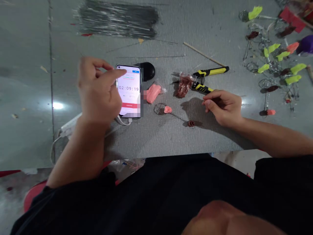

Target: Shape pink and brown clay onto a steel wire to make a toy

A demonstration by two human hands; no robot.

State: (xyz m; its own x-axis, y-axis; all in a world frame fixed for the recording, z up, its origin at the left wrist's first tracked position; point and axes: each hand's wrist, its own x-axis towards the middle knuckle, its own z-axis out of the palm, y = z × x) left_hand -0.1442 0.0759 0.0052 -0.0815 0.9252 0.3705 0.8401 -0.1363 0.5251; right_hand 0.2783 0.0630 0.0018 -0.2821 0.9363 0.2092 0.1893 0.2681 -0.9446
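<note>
My left hand (101,89) is over a phone (128,93), its index finger stretched onto the top of the lit screen and the other fingers curled, holding nothing. The screen reads 02:09:19. My right hand (222,106) hovers over the table with thumb and index tips close together; what they pinch, if anything, I cannot make out. Between the hands lies a twisted wire piece with a wire loop (158,109), a pink clay rose (167,109) and a brown clay rose (191,123). Pink clay (154,93) and bagged brown clay (184,85) lie behind it.
Yellow-black pliers (212,71) lie partly under the brown clay. A thin stick (205,54), a black rounded object (148,70) and a wire bundle (118,19) are farther back. Several finished wire pieces (269,50) spread at right. A white cable (124,122) runs from the phone.
</note>
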